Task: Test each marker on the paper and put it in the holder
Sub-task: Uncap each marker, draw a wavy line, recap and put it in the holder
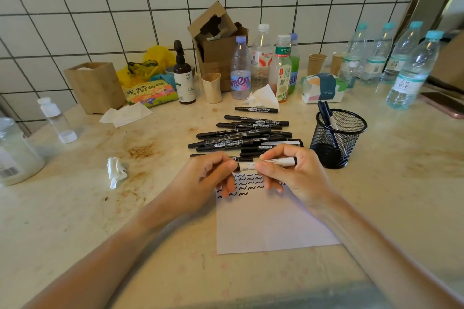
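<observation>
Both hands hold one black marker with a white label [273,162] level above the top of the white paper [271,228]. My left hand [211,178] pinches its left end, where the cap is. My right hand [293,173] grips the barrel. Rows of black squiggles [248,180] cover the paper's top edge. A pile of black markers [246,135] lies just beyond my hands. The black mesh holder [337,138] stands to the right of the pile with two markers [327,115] upright in it.
A crumpled tissue [115,170] lies left of the paper. Behind the pile stand several bottles [262,63], a cardboard box [218,45], a tissue pack [322,88], paper cups [317,64] and a wooden box [96,85]. More water bottles [409,70] line the right. A jar [15,153] sits far left.
</observation>
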